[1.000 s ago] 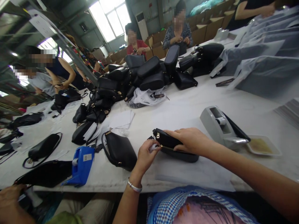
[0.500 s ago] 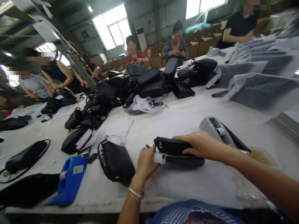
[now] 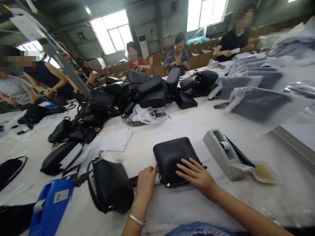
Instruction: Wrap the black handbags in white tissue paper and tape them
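Observation:
A black handbag (image 3: 174, 154) with gold-coloured fittings lies on the white table in front of me. My right hand (image 3: 197, 177) rests flat on its near right side, fingers spread. Close against the bag's left edge is my left hand (image 3: 145, 183), its fingers bent down and together, wearing a silver bangle. A black tag (image 3: 133, 182) with faint lettering sticks out from the left of that hand; my fingertips are partly hidden. Left of it stands another black handbag (image 3: 112, 183) with a strap and a gold zip pull.
A grey tape dispenser (image 3: 221, 154) and a shallow tray (image 3: 267, 172) are to the right, near stacked grey sheets (image 3: 292, 147). A blue tape dispenser (image 3: 52, 203) sits at the left front. Piled black bags (image 3: 152, 98) and bagged ones (image 3: 258, 101) lie farther back. Several people work around the table.
The handbag has been turned from its zip side to a smooth black face. My right hand has gone from gripping it to lying flat on it. The white roll by my left hand no longer shows.

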